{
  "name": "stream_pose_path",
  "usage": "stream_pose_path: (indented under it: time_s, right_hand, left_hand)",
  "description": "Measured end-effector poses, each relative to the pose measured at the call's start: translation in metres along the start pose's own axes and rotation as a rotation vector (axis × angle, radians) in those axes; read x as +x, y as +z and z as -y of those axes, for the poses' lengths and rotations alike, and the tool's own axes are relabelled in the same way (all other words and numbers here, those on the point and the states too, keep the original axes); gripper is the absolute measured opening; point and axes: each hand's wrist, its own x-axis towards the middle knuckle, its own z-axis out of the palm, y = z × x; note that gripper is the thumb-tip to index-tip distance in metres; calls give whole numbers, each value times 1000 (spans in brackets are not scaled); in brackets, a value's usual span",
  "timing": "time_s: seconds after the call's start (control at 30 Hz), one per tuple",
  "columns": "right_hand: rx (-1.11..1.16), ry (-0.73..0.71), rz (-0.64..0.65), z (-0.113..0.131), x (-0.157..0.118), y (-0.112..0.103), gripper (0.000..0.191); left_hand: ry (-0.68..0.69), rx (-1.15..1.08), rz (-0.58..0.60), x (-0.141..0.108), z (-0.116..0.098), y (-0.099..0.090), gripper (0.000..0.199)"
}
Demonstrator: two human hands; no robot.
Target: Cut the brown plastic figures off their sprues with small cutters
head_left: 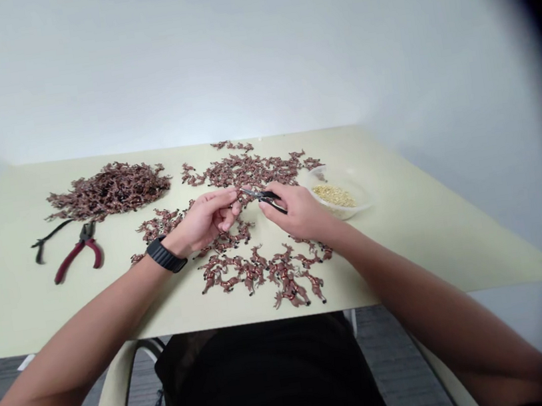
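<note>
My right hand (pixel 296 210) is shut on small black-handled snips (pixel 264 197), with their tips pointing left. My left hand (pixel 210 218) pinches a small brown moulded piece (pixel 239 199) close to those tips, though the fingers hide most of it. Brown horse-shaped figures (pixel 255 269) lie scattered around and below both hands. A larger heap of them (pixel 108 192) sits at the far left. Red-handled pliers (pixel 79 253) lie left of my left hand, apart from it. A black watch band (pixel 166 255) circles my left wrist.
A clear plastic bowl (pixel 337 193) holding yellowish grains stands right of my right hand. A black cord (pixel 51 237) lies by the pliers. The pale table (pixel 24 311) ends in a front edge above my lap, with chair arms and grey carpet below.
</note>
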Motion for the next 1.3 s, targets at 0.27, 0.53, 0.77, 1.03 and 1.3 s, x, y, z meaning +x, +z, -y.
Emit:
stream_pose_path:
  time_s: [0.27, 0.53, 0.77, 1.03, 1.3]
  right_hand:
    - [591, 402, 311, 14, 1, -4, 43]
    - [408, 330, 95, 6, 4, -1, 39]
    - [6, 101, -27, 0, 1, -1, 32]
    - [9, 52, 24, -4, 1, 1, 30]
    - [61, 85, 34, 0, 1, 0, 31]
  left_hand:
    - [369, 850, -124, -2, 5, -4, 44]
    - [231, 626, -137, 1, 7, -7, 47]
    - [57, 76, -45, 3, 11, -1, 19]
    - [27, 10, -30, 1, 6, 2, 35]
    - [31, 49, -10, 1, 7, 0, 40]
